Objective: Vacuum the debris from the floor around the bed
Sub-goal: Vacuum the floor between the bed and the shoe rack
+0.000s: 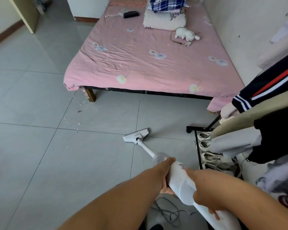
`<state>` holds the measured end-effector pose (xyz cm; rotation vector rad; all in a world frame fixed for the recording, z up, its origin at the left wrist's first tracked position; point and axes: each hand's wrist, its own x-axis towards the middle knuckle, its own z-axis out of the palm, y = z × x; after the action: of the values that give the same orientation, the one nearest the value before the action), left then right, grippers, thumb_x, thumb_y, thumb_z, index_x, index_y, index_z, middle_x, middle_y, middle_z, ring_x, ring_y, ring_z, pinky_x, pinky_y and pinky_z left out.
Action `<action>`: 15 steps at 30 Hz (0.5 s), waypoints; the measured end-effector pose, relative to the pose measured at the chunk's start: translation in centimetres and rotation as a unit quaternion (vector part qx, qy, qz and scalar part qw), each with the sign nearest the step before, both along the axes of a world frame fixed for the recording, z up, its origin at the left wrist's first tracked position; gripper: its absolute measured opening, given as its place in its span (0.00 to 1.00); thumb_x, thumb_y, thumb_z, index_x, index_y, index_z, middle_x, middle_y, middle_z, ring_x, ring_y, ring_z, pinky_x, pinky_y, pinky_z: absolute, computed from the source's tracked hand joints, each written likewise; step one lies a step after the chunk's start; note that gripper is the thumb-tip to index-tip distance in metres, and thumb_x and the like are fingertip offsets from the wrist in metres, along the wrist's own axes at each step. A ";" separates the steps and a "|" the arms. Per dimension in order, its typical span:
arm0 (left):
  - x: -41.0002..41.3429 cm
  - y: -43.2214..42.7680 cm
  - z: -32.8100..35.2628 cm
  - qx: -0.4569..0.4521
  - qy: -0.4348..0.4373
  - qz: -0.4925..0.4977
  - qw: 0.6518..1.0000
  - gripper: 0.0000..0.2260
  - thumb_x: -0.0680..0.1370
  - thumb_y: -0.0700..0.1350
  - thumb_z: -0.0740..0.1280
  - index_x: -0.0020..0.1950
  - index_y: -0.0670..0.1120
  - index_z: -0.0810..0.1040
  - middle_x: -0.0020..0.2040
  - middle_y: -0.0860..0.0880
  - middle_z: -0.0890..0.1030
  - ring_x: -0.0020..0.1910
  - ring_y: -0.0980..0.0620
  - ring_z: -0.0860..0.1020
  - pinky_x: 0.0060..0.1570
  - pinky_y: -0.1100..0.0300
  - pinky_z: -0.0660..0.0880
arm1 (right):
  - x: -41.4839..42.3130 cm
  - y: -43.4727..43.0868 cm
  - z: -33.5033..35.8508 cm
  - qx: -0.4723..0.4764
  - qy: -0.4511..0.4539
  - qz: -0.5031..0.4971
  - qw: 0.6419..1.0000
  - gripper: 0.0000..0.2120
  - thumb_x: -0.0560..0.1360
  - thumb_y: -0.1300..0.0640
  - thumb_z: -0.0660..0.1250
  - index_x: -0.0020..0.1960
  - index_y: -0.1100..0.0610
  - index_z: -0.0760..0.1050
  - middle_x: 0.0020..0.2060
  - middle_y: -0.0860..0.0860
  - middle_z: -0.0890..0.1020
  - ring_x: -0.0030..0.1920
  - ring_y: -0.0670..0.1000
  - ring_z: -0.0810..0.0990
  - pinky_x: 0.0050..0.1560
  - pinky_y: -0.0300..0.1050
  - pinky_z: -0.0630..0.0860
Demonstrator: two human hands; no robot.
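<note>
A white stick vacuum point(181, 180) slants from my hands down to its flat floor head point(136, 136), which rests on the grey tiles in front of the bed. My left hand point(165, 173) grips the vacuum's body from the left side. My right hand point(204, 201) holds the body lower down, fingers curled round it. Small white and dark debris point(75, 117) lies scattered on the floor beside the bed's near left wooden leg point(91, 95). The bed point(148, 63) has a pink flowered sheet.
A clothes rack with hanging garments point(264, 130) fills the right side, with pale shoes point(204, 146) on its bottom shelf. A dark cord point(170, 213) lies on the floor under my arms. On the bed lie pillows, a white plush toy point(184, 34) and a black case.
</note>
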<state>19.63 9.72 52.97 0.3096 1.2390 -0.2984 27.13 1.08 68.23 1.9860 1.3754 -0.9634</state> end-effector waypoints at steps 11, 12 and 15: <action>-5.2 5.7 -1.9 0.023 0.011 0.107 0.994 0.29 0.72 0.63 0.73 0.61 0.42 0.79 0.45 0.41 0.87 0.39 0.42 0.86 0.33 0.52 0.82 | -3.5 7.2 -1.5 0.039 0.027 0.064 0.997 0.37 0.73 0.63 0.56 0.78 0.50 0.46 0.60 0.54 0.76 0.54 0.53 0.79 0.42 0.40 0.68; -5.9 6.4 -2.0 0.023 0.017 0.119 0.992 0.29 0.72 0.63 0.73 0.61 0.42 0.79 0.45 0.41 0.87 0.39 0.43 0.86 0.32 0.52 0.82 | -3.9 8.0 -1.7 0.043 0.032 0.070 0.996 0.38 0.73 0.63 0.56 0.78 0.48 0.44 0.60 0.53 0.76 0.53 0.52 0.79 0.42 0.40 0.69; -8.1 8.9 -2.4 0.019 0.031 0.147 0.989 0.28 0.72 0.63 0.73 0.59 0.41 0.79 0.43 0.41 0.87 0.41 0.43 0.86 0.35 0.52 0.83 | -5.4 10.8 -2.7 0.053 0.044 0.091 0.993 0.40 0.72 0.62 0.57 0.78 0.45 0.42 0.60 0.53 0.76 0.54 0.53 0.78 0.43 0.42 0.69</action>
<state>11.51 18.67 50.56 0.1487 1.3330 -0.0304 21.68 11.87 65.55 1.8732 1.6570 -0.9199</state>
